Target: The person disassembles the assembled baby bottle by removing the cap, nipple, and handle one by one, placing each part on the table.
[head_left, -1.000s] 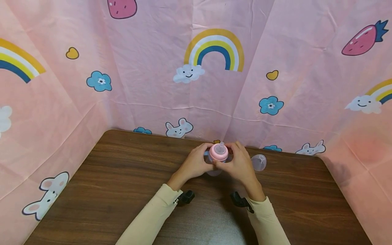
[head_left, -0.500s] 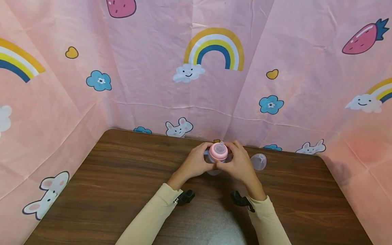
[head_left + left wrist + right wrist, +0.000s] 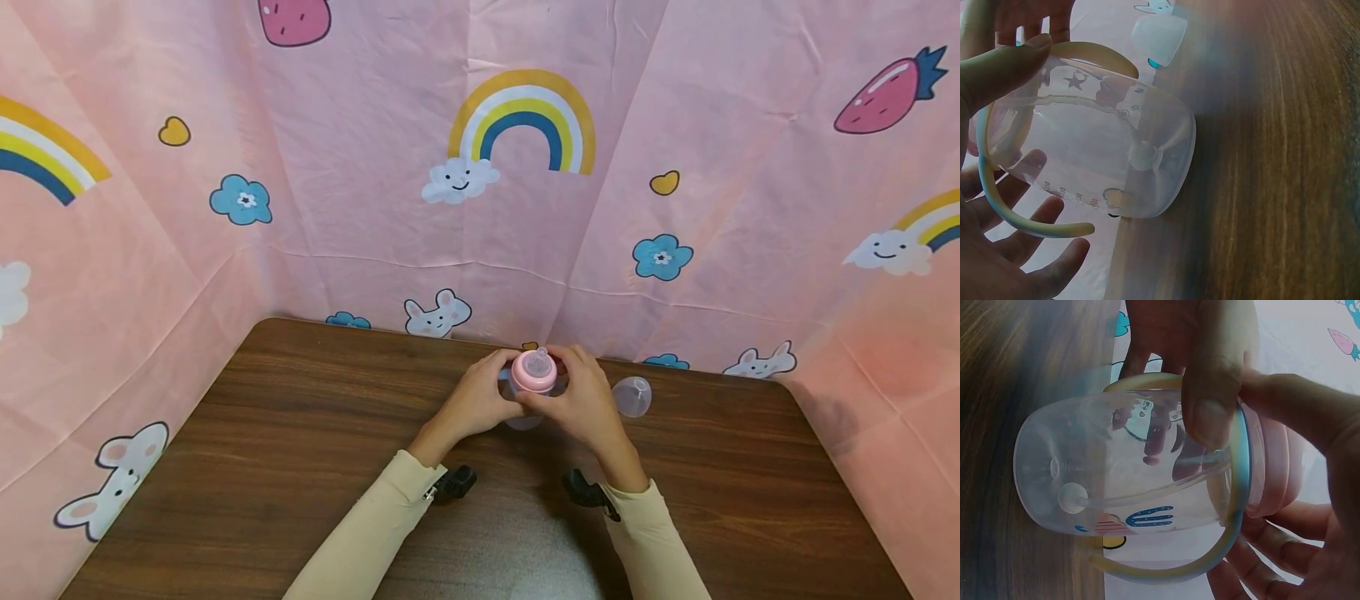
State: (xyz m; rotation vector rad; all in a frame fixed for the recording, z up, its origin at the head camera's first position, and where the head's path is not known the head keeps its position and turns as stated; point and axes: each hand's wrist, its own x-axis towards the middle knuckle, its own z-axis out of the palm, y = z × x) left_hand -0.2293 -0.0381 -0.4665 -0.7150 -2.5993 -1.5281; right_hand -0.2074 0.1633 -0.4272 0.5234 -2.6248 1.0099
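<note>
Wood-grain worktop; two cream sleeves reach across from the near side. Left hand: fingers curved round a clear bottle, roughly upright towards the far edge; cannot tell whether its base touches down. Right hand: fingers holding its pink collar. Clear cap just right of that hand. Far side: pink patterned cloth.

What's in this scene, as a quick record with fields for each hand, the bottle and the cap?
Left hand: grips the baby bottle near its top
Right hand: holds the pink collar
Baby bottle: clear, with two handles, teat up, round straw weight inside
Clear dome cap: off the baby bottle, on the table to its right
</note>
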